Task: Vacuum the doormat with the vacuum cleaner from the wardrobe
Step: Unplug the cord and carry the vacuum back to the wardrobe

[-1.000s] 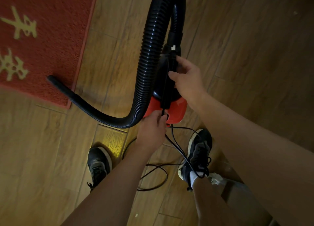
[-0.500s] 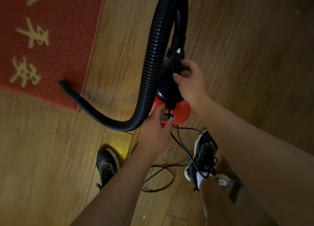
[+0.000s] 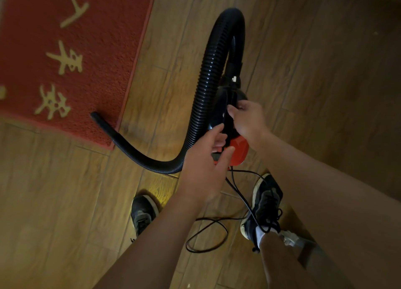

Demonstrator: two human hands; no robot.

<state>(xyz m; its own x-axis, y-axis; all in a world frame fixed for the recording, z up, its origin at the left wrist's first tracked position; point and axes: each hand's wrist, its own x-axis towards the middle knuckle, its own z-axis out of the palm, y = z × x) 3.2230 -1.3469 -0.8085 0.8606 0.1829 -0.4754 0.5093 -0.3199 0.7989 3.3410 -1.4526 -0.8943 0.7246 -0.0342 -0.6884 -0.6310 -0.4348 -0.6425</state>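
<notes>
— Wooden floor (image 3: pixel 325 93) all across, and at its far left the red doormat (image 3: pixel 104 50) with gold characters. Where's the working end?

— On the mat's near right corner: the nozzle (image 3: pixel 96 117) lies just over the edge. From there the black hose (image 3: pixel 201 89) runs down and right across the boards, bends, climbs in a tall arch and drops into the vacuum cleaner (image 3: pixel 238 151).

— And the hands?

— The left hand (image 3: pixel 201 173) comes next, its fingers (image 3: pixel 214 132) straight and spread, holding nothing, reaching at the rear of the machine where black meets red. Whether they touch the casing I cannot tell. Just beyond it, the right hand (image 3: pixel 247 123) has its fingers curled round the top of the black body. I can't tell whether the machine is lifted or standing.

— So which way is the mat from them?

— Left and away. The nozzle's long axis points diagonally up-left onto the mat, and the hose's low bend passes just beside the left hand, so that hand is the nearer one to take it.

— My guess is it's feeling for a switch first.

— Plausibly. I'd judge the vacuuming hardly begun, since only that corner is under the nozzle.

— Anything underfoot?

— The power cord (image 3: pixel 208 234) loops loose between the left shoe (image 3: pixel 142 212) and the right shoe (image 3: pixel 265 202), close against the right one. Worth minding.
</notes>
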